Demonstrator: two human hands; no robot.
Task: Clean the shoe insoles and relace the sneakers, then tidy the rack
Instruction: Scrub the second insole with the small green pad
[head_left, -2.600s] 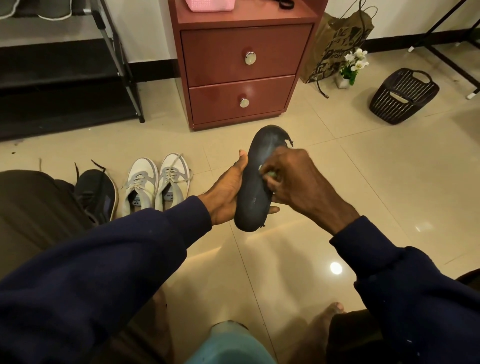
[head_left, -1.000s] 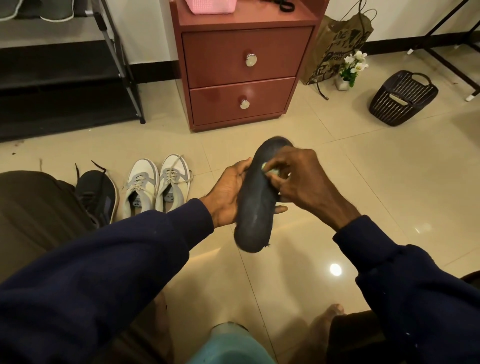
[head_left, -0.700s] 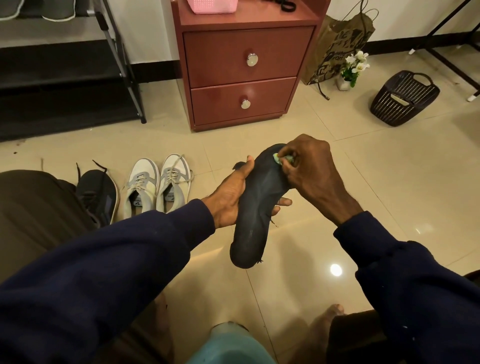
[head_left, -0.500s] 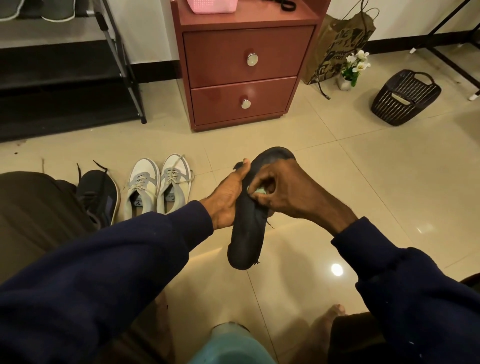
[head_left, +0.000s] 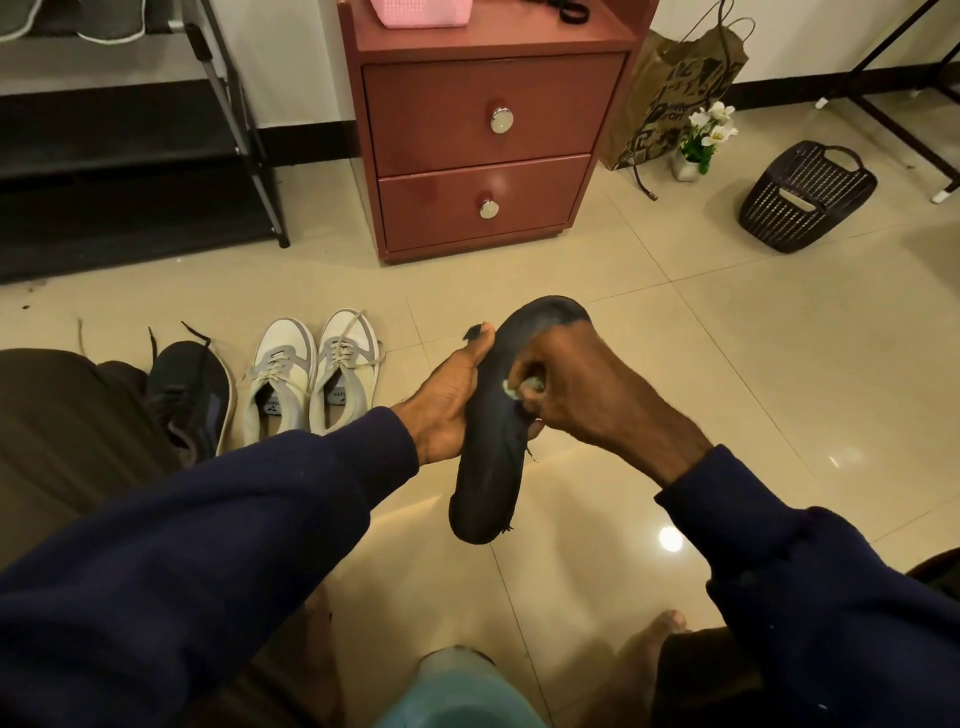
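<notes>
Head camera, looking down past both navy sleeves: we hold a dark insole (head_left: 488, 457) above the tiled floor (head_left: 727, 389), well in front of our knees, its rounded toe end pointing away toward the red cabinet (head_left: 483, 145). Our left hand (head_left: 447, 400) cradles it from behind, thumb laid along the near edge and fingers wrapped round the back, which appears to brace the soft piece so it does not fold under pressure. Our right hand (head_left: 582, 389) has its fingers bunched in a pinch on a small pale green wad (head_left: 522, 387), pressed against the middle of the insole's upper face; what the wad is made of we cannot tell. We judge this to be the cleaning step, with the lacing and the rack not yet begun. A pair of white sneakers (head_left: 311, 374) stands side by side on the floor to the left, laces loose, just beside a black sneaker (head_left: 192, 389), all short of the shoe rack (head_left: 130, 156) by the wall, seemingly parked within reach.
</notes>
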